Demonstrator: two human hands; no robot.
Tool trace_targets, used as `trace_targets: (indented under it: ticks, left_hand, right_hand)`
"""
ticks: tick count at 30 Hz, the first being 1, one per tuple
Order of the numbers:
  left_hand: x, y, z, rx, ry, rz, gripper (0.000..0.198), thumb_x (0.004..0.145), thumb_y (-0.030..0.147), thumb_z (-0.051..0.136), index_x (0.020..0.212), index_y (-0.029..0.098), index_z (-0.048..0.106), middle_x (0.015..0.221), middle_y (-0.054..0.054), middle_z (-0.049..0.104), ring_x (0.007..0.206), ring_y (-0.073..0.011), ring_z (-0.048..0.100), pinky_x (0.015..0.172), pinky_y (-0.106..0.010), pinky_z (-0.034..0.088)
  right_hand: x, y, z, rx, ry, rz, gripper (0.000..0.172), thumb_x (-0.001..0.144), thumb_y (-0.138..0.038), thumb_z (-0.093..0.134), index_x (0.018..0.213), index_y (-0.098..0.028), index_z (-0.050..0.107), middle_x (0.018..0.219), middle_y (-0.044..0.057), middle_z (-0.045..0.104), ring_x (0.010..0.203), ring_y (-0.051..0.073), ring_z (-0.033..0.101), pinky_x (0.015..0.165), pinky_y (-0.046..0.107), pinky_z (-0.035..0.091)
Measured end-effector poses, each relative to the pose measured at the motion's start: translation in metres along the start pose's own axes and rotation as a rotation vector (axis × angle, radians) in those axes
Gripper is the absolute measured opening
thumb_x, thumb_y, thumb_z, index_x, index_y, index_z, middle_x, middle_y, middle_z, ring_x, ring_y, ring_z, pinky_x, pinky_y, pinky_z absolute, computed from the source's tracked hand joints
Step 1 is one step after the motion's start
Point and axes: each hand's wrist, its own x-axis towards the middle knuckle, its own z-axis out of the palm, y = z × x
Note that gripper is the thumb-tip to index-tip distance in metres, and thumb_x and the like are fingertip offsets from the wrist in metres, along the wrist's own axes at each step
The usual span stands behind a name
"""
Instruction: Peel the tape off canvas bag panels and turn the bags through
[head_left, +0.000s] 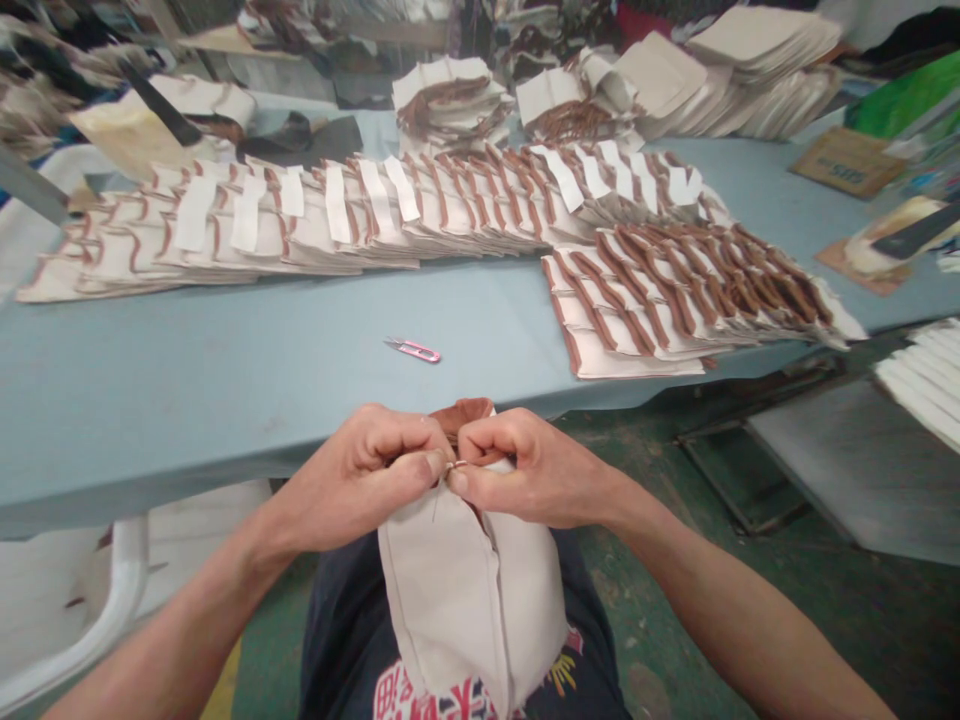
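Observation:
A cream sewn piece (450, 590) with a brown inner side hangs down over my lap, a seam running along its length. My left hand (382, 465) pinches its top edge between thumb and bent fingers. Close beside it, my right hand (517, 465) grips the same edge, the two thumbs almost touching. A thin thread end shows at the pinch point, and the brown lining stands up behind my fingers. On the blue table ahead lies a pair of pink thread snips (414, 349), apart from both hands.
A long overlapping row of cream and brown pieces (465, 215) with white paper strips spans the table (247, 350). A second row (675, 300) lies at the right. Behind are stacked pieces (450, 100), and a cardboard box (847, 160) sits right. A white chair frame (124, 590) stands lower left.

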Motion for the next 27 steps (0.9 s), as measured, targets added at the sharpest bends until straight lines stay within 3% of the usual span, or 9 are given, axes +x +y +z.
trace_targets:
  ticks: [7,13,18,23,27]
  left_hand:
    - [-0.002,-0.006,0.004,-0.063,-0.006,0.014,0.029,0.091,0.034,0.07,0.071,0.017,0.057,0.066,0.005,0.051,0.059,-0.0087,0.041,0.052,-0.019,0.032]
    - [-0.007,-0.007,0.005,-0.08,-0.022,0.033,0.023,0.097,0.028,0.064,0.079,0.015,0.064,0.068,0.005,0.053,0.059,-0.0079,0.042,0.053,-0.017,0.035]
    - [-0.015,-0.009,0.003,0.044,0.019,0.018,0.024,0.101,0.03,0.061,0.084,0.015,0.07,0.073,0.001,0.064,0.064,-0.0106,0.051,0.056,-0.019,0.039]
    - [-0.018,-0.008,0.002,0.18,0.06,0.024,0.03,0.103,0.034,0.058,0.082,0.016,0.071,0.072,0.001,0.065,0.063,-0.0112,0.052,0.056,-0.02,0.039]
    - [-0.02,-0.007,0.006,0.263,0.096,0.023,0.03,0.1,0.03,0.056,0.077,0.017,0.069,0.066,0.001,0.064,0.058,-0.0112,0.053,0.052,-0.02,0.038]
  right_hand:
    - [-0.003,0.003,-0.003,0.0,0.033,0.074,0.032,0.088,-0.033,0.071,0.067,-0.019,0.052,0.062,-0.007,0.045,0.057,0.007,0.036,0.05,0.021,0.025]
    - [-0.008,-0.002,-0.013,-0.017,-0.065,-0.001,0.02,0.093,-0.03,0.071,0.081,-0.016,0.064,0.071,-0.004,0.061,0.063,0.008,0.049,0.056,0.019,0.034]
    - [-0.011,-0.006,-0.009,-0.176,0.022,-0.075,0.009,0.092,-0.018,0.067,0.083,-0.017,0.065,0.075,-0.003,0.067,0.063,0.008,0.054,0.058,0.021,0.035]
    - [-0.011,-0.005,-0.004,-0.292,0.136,-0.17,0.005,0.094,-0.017,0.063,0.089,-0.02,0.062,0.078,-0.003,0.071,0.061,0.009,0.055,0.061,0.022,0.04]
    - [-0.012,-0.004,-0.004,-0.512,0.162,-0.292,0.008,0.097,-0.016,0.06,0.092,-0.02,0.065,0.085,0.001,0.078,0.074,0.013,0.07,0.07,0.024,0.046]
